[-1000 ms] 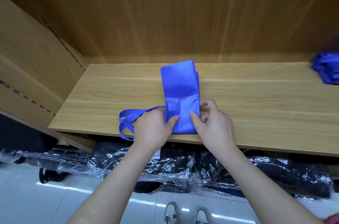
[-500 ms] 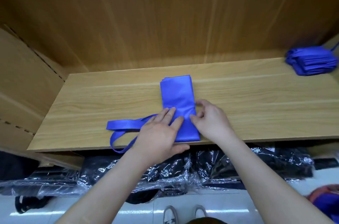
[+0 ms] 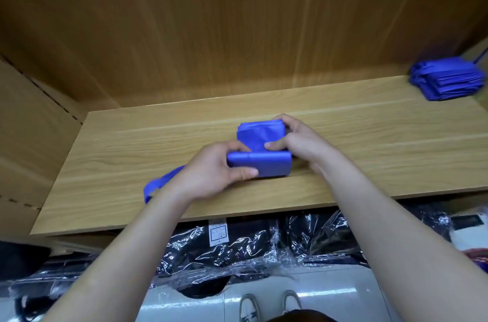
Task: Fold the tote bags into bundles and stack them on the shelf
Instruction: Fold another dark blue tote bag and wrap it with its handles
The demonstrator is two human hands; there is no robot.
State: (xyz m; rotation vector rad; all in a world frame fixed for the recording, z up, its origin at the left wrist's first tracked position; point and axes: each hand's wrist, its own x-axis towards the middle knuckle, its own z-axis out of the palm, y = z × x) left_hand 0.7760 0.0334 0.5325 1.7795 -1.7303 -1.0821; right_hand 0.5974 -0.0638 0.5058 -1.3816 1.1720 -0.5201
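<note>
A blue tote bag [image 3: 264,160], folded into a narrow strip, lies in the middle of the wooden shelf [image 3: 369,142]. Its near end is rolled up over the rest. My left hand [image 3: 211,174] grips the left side of that roll, thumb on the front and fingers behind. My right hand [image 3: 298,142] holds the right side, with its thumb pressing on the flat part and its fingers curled over the far edge. The bag's handles [image 3: 161,181] trail to the left from under my left wrist.
A stack of folded blue tote bags [image 3: 446,81] sits at the shelf's far right end. Below the shelf lie black items in clear plastic wrap [image 3: 237,255]. Wooden side and back panels enclose the shelf. My shoes show on the white floor.
The bag's near end has been rolled up and away from me. Both hands moved from pressing flat to gripping the roll. The camera has tilted a little.
</note>
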